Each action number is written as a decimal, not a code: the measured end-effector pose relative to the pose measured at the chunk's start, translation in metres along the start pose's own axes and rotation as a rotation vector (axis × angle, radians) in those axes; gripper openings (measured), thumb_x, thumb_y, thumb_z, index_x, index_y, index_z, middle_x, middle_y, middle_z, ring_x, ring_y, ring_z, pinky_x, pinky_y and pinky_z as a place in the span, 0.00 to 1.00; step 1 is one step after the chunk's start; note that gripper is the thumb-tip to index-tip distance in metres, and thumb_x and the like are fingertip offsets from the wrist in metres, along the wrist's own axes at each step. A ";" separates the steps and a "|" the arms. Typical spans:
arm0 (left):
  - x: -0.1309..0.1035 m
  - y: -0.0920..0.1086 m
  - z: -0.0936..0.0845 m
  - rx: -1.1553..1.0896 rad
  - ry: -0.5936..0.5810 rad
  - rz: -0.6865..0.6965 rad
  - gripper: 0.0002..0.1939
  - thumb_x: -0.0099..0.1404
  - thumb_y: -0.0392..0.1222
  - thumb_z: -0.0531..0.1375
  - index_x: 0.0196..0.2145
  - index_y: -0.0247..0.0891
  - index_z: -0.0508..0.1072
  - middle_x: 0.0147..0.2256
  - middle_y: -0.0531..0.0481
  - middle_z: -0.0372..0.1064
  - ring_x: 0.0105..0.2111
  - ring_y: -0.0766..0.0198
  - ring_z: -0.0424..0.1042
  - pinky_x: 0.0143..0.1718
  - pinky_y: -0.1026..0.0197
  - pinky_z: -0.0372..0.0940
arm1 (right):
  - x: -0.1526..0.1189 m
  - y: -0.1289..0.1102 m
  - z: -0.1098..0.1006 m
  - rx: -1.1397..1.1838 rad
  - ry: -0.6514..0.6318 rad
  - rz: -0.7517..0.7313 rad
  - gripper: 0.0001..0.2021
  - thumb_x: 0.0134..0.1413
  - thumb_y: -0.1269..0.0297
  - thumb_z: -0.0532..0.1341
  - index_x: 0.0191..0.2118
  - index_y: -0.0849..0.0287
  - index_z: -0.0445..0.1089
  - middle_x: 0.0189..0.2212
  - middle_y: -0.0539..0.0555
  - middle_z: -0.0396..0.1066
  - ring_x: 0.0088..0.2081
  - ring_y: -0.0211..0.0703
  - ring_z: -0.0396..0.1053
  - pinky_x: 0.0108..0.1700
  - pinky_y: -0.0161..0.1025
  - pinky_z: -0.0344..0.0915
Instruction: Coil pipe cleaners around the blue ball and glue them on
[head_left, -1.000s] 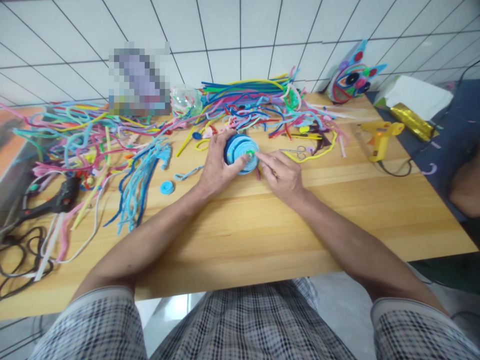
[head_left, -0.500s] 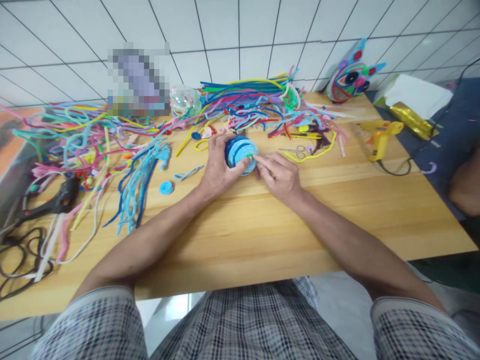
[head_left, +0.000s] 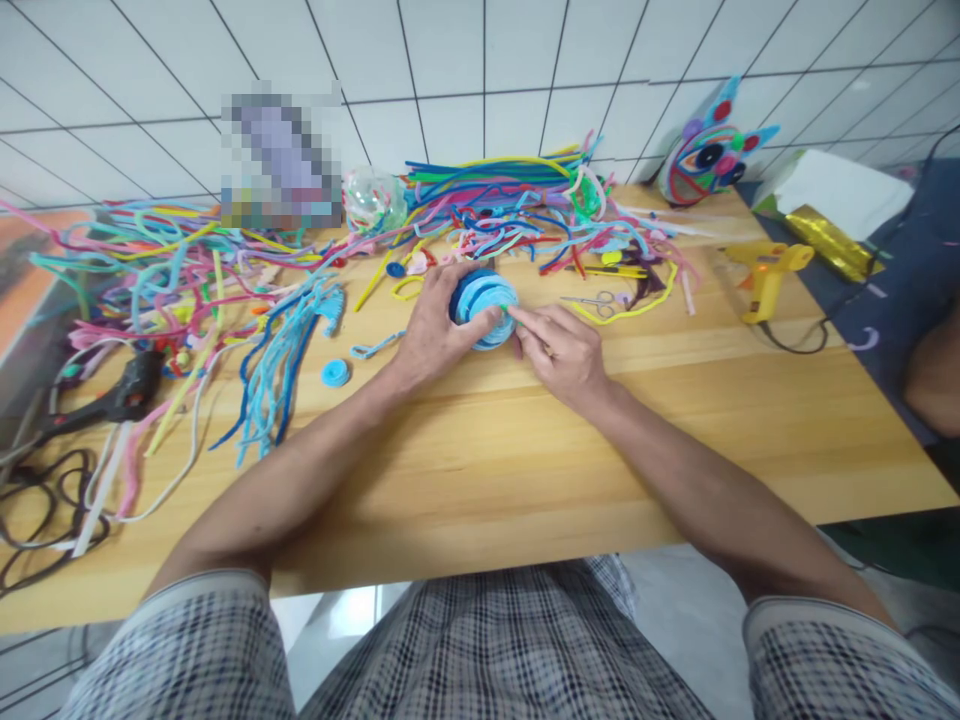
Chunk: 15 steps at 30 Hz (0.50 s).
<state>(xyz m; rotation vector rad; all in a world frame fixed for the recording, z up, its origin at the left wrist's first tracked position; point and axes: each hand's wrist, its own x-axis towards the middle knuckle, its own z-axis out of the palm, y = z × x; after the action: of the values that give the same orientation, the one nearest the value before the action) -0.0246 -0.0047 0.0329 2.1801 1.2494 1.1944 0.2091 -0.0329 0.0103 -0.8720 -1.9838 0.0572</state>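
A round ball of coiled blue pipe cleaners (head_left: 486, 296), dark blue at its left and light blue in front, is above the middle of the table. My left hand (head_left: 437, 322) is wrapped around its left side, thumb across the front. At the ball's right side my right hand (head_left: 561, 348) is closed, its index fingertip touching a tiny green piece (head_left: 505, 310) near my left thumb. What lies inside the right fingers is hidden. Left of the hands are a small blue coil (head_left: 335, 372) and a bent light-blue pipe cleaner (head_left: 376, 345).
Scissors (head_left: 592, 302) and a yellow glue gun (head_left: 769, 280) lie to the right, a black glue gun (head_left: 124, 390) with cables to the left. Piles of coloured pipe cleaners (head_left: 495, 190) line the wall. A decorated mask (head_left: 705, 160) stands at the back right. Part of another person shows at right.
Both hands stay at the blue ball with almost the same grip. The whole view has shifted slightly; nothing has been picked up or put down.
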 end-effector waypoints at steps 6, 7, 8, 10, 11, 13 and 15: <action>-0.006 -0.003 0.006 -0.015 0.063 -0.021 0.36 0.71 0.70 0.65 0.65 0.45 0.68 0.63 0.40 0.71 0.66 0.44 0.70 0.71 0.40 0.65 | 0.000 0.001 0.000 -0.013 0.013 0.005 0.19 0.74 0.69 0.59 0.61 0.49 0.81 0.42 0.55 0.83 0.43 0.44 0.80 0.51 0.43 0.78; -0.006 -0.004 0.007 -0.020 0.073 -0.020 0.36 0.71 0.70 0.65 0.65 0.45 0.67 0.63 0.39 0.70 0.66 0.44 0.69 0.71 0.40 0.65 | 0.000 0.001 0.000 -0.012 0.011 0.001 0.19 0.74 0.69 0.59 0.61 0.49 0.81 0.42 0.55 0.83 0.43 0.44 0.80 0.51 0.43 0.78; -0.007 -0.004 0.009 -0.024 0.082 -0.019 0.36 0.71 0.71 0.65 0.65 0.45 0.67 0.63 0.39 0.70 0.67 0.44 0.69 0.72 0.40 0.64 | 0.000 0.001 0.000 -0.011 0.008 -0.001 0.19 0.74 0.69 0.59 0.61 0.49 0.81 0.42 0.55 0.83 0.43 0.44 0.80 0.51 0.43 0.78; -0.009 -0.006 0.012 -0.029 0.097 -0.016 0.37 0.71 0.72 0.64 0.65 0.45 0.66 0.63 0.39 0.70 0.67 0.44 0.68 0.72 0.39 0.63 | 0.000 0.002 0.001 -0.011 0.002 -0.002 0.19 0.74 0.70 0.58 0.60 0.49 0.81 0.42 0.55 0.83 0.43 0.44 0.80 0.50 0.43 0.78; -0.010 -0.006 0.013 -0.031 0.102 -0.015 0.37 0.71 0.72 0.64 0.65 0.45 0.66 0.63 0.39 0.69 0.68 0.44 0.68 0.73 0.38 0.63 | 0.000 0.002 0.001 -0.011 0.004 -0.006 0.19 0.74 0.70 0.58 0.60 0.50 0.81 0.42 0.55 0.83 0.43 0.44 0.80 0.50 0.43 0.78; -0.012 -0.007 0.015 -0.034 0.108 -0.012 0.38 0.71 0.72 0.64 0.66 0.45 0.65 0.63 0.39 0.68 0.69 0.44 0.66 0.73 0.38 0.62 | 0.000 0.002 0.001 -0.007 0.015 -0.021 0.19 0.73 0.71 0.58 0.60 0.51 0.81 0.43 0.55 0.84 0.44 0.43 0.81 0.50 0.42 0.78; -0.014 -0.007 0.016 -0.032 0.106 -0.010 0.37 0.72 0.71 0.63 0.67 0.45 0.64 0.64 0.38 0.67 0.69 0.44 0.66 0.73 0.38 0.62 | 0.000 0.002 0.001 -0.007 0.025 -0.038 0.20 0.73 0.72 0.58 0.60 0.51 0.81 0.43 0.55 0.84 0.45 0.43 0.81 0.50 0.41 0.79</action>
<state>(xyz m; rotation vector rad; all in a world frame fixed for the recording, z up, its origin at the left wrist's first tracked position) -0.0189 -0.0108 0.0126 2.1096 1.2726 1.3327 0.2096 -0.0319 0.0090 -0.8355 -1.9778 0.0176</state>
